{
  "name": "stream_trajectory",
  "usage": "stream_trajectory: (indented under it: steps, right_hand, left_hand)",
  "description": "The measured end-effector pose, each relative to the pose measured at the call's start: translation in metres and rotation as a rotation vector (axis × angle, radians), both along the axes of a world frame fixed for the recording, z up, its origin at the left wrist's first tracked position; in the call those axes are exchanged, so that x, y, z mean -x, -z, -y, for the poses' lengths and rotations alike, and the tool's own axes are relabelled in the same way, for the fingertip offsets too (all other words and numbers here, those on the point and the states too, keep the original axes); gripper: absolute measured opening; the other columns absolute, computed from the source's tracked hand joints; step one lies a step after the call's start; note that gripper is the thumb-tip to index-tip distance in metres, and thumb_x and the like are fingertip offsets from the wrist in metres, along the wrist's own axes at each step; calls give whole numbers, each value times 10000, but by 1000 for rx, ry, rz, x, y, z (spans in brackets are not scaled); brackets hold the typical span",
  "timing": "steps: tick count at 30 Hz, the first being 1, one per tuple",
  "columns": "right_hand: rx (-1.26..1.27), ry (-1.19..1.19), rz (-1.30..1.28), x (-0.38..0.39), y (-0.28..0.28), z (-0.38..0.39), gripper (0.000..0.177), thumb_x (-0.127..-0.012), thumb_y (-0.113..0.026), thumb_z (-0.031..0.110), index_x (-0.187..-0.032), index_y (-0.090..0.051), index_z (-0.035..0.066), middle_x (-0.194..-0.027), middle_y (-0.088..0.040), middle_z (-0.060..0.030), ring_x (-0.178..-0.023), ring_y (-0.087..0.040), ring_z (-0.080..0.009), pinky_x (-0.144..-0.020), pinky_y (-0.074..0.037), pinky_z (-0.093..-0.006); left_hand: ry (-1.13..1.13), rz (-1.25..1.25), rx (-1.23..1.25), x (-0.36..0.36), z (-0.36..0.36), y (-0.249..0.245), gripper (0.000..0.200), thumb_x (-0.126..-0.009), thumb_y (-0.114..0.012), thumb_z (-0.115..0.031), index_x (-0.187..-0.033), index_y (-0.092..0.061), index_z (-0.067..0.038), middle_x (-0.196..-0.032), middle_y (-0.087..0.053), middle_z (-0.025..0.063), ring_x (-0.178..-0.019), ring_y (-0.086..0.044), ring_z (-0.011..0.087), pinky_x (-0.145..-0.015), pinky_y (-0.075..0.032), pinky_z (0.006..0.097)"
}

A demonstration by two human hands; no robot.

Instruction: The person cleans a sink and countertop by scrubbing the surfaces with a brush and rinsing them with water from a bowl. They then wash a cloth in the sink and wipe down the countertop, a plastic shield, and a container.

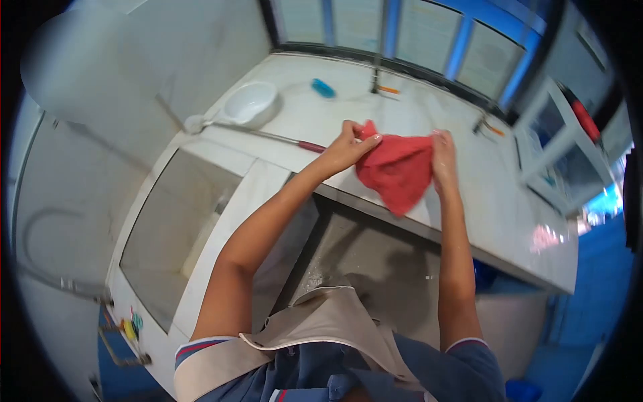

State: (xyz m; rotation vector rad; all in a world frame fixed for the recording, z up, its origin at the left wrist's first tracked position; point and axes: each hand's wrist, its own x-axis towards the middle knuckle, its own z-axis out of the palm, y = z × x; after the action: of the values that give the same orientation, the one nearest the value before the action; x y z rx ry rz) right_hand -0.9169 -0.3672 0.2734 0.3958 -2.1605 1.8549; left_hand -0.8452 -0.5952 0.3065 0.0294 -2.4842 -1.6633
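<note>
A red cloth [395, 171] hangs stretched between my two hands, above the front edge of the white counter. My left hand [349, 149] pinches its upper left corner between thumb and fingers. On the other side, my right hand [443, 159] grips the upper right corner, fingers closed around the fabric. The cloth's lower part droops to a point below. Just left of my left hand lies a long-handled brush [278, 138] with a white round head and a dark red grip, whose end is hidden behind the hand.
A white basin [250, 105] and a small blue object [323, 88] sit at the back of the counter [482, 194]. Two taps with orange levers stand near the window, one tap [375, 82] in the middle. Left is a deep sink [177, 234]; right, a white-framed cabinet [564, 147].
</note>
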Motion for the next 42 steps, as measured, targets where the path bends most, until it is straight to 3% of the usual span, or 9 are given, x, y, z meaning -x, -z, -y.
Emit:
stream_trajectory:
  steps: [2, 4, 7, 15, 22, 24, 32, 38, 42]
  right_hand:
    - [428, -41, 226, 11, 2, 10, 177, -916, -438, 204, -936, -500, 40, -823, -492, -22, -788, -450, -97, -706, -394, -254]
    - [385, 32, 339, 15, -3, 19, 157, -908, -461, 191, -941, -496, 42, -843, -492, -26, -791, -450, -98, -723, -400, -250]
    - [353, -70, 424, 2, 0, 49, 193, -841, -541, 125, -987, -450, 38, -884, -501, -45, -804, -485, -122, -740, -428, -264]
    - [428, -444, 229, -15, -46, 140, 425, -709, -556, 3, -1102, -404, 62, -994, -529, -67, -922, -535, -173, -835, -443, -299]
    - [458, -530, 171, -28, -71, 249, 370, -808, -562, 33, -1121, -373, 89, -1075, -488, -71, -991, -496, -172, -881, -413, -318]
    - [487, -529, 202, -30, -66, 281, 357, -810, -564, 40, -1111, -385, 111, -1022, -510, -74, -928, -520, -168, -794, -451, -304]
    - [-189, -741, 148, -30, 54, 438, 305, -844, -531, 139, -1126, -438, 68, -1042, -548, -148, -887, -548, -238, -795, -446, -340]
    - [-957, -450, -383, 7, 119, 418, 437, -827, -521, 173, -1238, -413, 72, -1066, -534, -257, -941, -546, -412, -864, -423, -460]
    - [-1002, -506, -132, 23, 107, 414, 373, -803, -515, 111, -1163, -460, 27, -1111, -516, -251, -1021, -516, -434, -875, -418, -474]
  left_hand:
    - [13, -41, -197, 5, 45, 1, 642, -785, -646, -433, -1169, -388, 14, -1064, -509, 202, -1026, -512, 275, -854, -427, 370]
    - [-273, -374, 784, 28, 131, 28, 665, -768, -669, -352, -1252, -351, -23, -1149, -509, 171, -1139, -453, 294, -956, -357, 429]
    - [-632, -258, 1207, 41, 234, 59, 636, -737, -689, -314, -1237, -407, -43, -1173, -508, 137, -1142, -442, 330, -998, -288, 503]
    - [-397, -117, 1111, 43, 342, 94, 209, -719, -563, -48, -926, -589, -70, -927, -573, 95, -977, -540, 284, -931, -351, 481]
    - [-473, -447, 972, -152, 442, 16, 403, -653, -627, 37, -1043, -543, -22, -1048, -571, 173, -977, -521, 362, -846, -418, 427]
    - [-543, -176, 1089, -200, 469, -1, 225, -713, -640, -57, -914, -546, -19, -872, -576, 155, -847, -532, 355, -730, -419, 436]
    - [-663, -25, 1312, -293, 505, 33, 173, -681, -534, 26, -839, -519, -43, -797, -548, 111, -815, -532, 307, -686, -397, 419]
    - [-728, 59, 1380, -298, 496, 27, 175, -670, -529, 41, -822, -501, -41, -796, -538, 107, -792, -518, 303, -684, -392, 407]
    - [-722, 33, 1398, -289, 488, 22, 158, -669, -522, 43, -802, -492, -38, -778, -535, 111, -768, -517, 305, -666, -388, 411]
